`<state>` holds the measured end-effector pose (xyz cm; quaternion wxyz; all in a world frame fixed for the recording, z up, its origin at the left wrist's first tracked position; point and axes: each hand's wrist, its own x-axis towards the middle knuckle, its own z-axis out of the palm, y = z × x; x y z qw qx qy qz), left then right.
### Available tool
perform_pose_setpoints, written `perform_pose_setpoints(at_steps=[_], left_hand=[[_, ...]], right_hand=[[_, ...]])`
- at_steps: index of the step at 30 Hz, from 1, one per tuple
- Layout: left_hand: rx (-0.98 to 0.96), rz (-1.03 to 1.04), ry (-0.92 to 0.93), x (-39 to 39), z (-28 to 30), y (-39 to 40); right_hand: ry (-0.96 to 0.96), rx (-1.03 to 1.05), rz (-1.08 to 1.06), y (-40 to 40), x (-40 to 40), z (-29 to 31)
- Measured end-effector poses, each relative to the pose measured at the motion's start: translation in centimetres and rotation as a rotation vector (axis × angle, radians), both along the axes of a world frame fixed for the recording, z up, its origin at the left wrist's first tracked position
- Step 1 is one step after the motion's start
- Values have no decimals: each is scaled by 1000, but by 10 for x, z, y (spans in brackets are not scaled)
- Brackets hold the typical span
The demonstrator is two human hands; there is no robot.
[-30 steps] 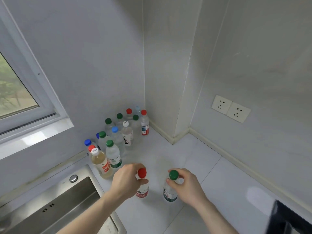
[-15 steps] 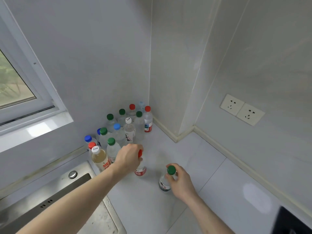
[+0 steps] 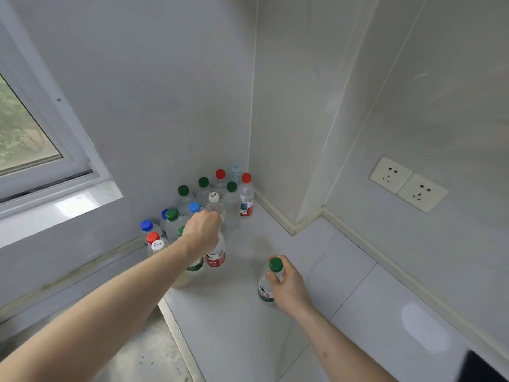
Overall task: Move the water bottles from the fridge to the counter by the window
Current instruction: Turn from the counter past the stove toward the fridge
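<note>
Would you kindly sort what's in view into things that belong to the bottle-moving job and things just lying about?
Job:
- red-label bottle, gripped by left hand
- green-capped bottle, gripped by right hand
- bottle cluster
- counter

Bystanders:
- wall sockets
- window
- sink

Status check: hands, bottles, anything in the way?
Left hand grips red-label bottle by its top, at the bottle cluster. Right hand holds green-cap bottle, standing apart on counter. Nothing between it and the cluster.
</note>
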<state>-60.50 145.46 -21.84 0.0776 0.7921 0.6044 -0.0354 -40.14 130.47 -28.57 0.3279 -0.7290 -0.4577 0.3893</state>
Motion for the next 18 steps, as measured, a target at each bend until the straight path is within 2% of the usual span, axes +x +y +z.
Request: perform_pose_setpoints(at_steps=[6, 18], left_hand=[[-30, 12, -12, -2, 8, 10], [-21, -119, 81, -15, -12, 16]], right_hand=[[10, 1, -6, 14, 1, 3], [24, 57, 26, 41, -4, 1]])
